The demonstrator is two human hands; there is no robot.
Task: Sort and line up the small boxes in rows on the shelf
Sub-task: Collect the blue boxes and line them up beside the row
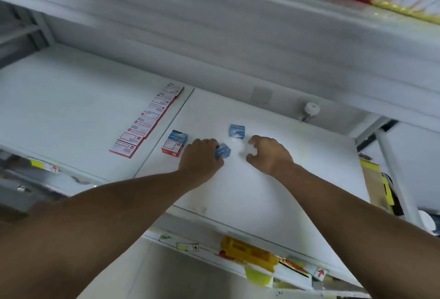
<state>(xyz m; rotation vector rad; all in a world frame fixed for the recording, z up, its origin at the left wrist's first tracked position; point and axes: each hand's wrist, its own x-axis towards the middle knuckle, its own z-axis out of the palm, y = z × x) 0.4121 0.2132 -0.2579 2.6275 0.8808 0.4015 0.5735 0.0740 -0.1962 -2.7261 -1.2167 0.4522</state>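
Observation:
On the white shelf my left hand grips a small blue box, tilted, near the shelf's middle. Just left of it stands a blue and red box. A second blue box lies further back. My right hand hovers just right of the held box, below the far blue box, fingers loosely curled and holding nothing. A row of several white and red boxes runs diagonally on the left shelf panel.
A seam divides the two shelf panels. A round white knob sits at the back right. An upper shelf edge overhangs. Yellow packaging lies on the shelf below, and cardboard stands at the right.

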